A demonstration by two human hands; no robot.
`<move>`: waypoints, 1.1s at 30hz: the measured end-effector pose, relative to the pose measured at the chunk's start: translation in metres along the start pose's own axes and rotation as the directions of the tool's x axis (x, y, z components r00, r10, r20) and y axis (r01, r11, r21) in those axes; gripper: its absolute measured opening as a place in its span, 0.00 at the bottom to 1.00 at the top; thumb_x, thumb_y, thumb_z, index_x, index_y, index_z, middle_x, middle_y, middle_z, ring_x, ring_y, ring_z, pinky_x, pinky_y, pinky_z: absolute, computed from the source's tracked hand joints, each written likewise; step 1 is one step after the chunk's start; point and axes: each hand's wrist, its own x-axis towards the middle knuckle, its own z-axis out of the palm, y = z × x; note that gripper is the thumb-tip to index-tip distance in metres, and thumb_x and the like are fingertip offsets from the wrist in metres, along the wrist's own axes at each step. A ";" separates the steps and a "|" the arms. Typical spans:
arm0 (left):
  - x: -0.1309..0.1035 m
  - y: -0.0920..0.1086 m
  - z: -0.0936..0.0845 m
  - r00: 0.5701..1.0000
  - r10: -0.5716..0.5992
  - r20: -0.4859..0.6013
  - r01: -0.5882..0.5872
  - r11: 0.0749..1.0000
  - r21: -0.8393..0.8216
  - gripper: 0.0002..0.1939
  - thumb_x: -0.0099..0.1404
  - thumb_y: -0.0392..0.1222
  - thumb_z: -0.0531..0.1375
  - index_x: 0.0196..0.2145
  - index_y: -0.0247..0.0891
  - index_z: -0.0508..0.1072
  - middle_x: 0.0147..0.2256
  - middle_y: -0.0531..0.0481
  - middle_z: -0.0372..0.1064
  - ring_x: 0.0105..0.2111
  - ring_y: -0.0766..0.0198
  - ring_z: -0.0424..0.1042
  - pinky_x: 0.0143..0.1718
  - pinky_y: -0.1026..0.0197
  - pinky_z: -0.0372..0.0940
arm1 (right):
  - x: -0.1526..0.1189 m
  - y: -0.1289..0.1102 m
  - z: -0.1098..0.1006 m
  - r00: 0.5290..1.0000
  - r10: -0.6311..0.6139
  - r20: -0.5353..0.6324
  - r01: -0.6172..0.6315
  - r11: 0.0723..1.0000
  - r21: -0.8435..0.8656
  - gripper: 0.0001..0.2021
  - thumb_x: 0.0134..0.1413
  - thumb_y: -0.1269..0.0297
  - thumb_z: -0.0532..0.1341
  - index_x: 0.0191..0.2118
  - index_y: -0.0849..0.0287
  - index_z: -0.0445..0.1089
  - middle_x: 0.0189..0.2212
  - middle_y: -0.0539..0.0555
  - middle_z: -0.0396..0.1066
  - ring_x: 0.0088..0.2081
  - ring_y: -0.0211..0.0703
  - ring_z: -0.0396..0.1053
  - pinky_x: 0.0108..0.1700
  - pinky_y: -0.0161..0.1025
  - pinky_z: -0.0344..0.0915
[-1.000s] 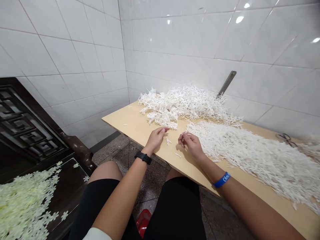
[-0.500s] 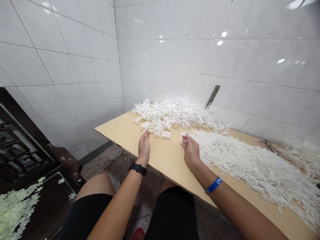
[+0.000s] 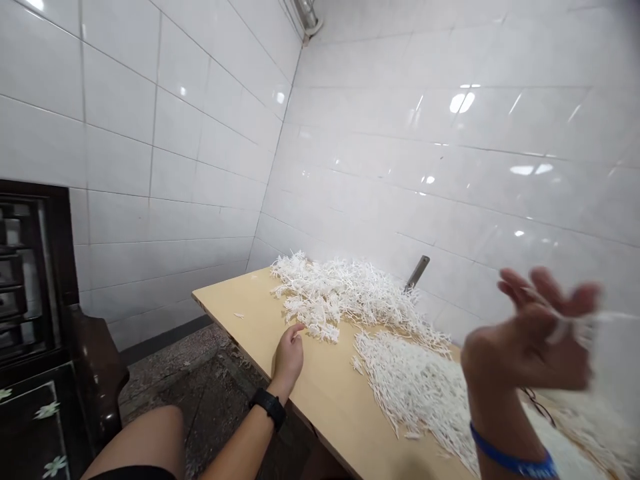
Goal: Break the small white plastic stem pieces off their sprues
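Note:
My left hand (image 3: 289,357), with a black watch on the wrist, is over the near edge of the table. Its fingers are loosely curled, the thumb is apart from them, and nothing shows in it. Just beyond its fingertips lies a tangled heap of white branching sprigs (image 3: 360,287); I cannot tell whether they touch. My right hand (image 3: 525,340), wearing a blue wristband, is raised on the right and smeared by motion. Between its bent fingers is a thin white sprig (image 3: 580,327). Below and behind this hand spreads a flatter pile of short white sprigs (image 3: 415,380).
The wooden table (image 3: 325,393) stands near white tiled walls. A metal bar (image 3: 417,273) sticks up behind the heap. Black-handled scissors (image 3: 540,403) lie partly hidden behind my right forearm. To the left is a dark carved chair (image 3: 95,347) with pale flowers on its seat.
My right hand has risen from the flat pile up and to the right, a white sprig in it. My left hand stays near the heap, its fingers more curled. The view has tilted upward.

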 end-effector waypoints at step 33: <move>-0.055 0.050 0.018 0.218 0.640 0.737 -0.879 -0.198 0.433 0.12 0.68 0.32 0.48 0.39 0.33 0.72 0.44 0.42 0.69 0.52 0.54 0.63 0.62 0.45 0.48 | -0.199 0.022 0.075 0.486 0.181 0.855 -0.195 0.976 -0.096 0.09 0.56 0.68 0.54 0.37 0.58 0.72 0.36 0.59 0.72 0.40 0.50 0.68 0.45 0.45 0.62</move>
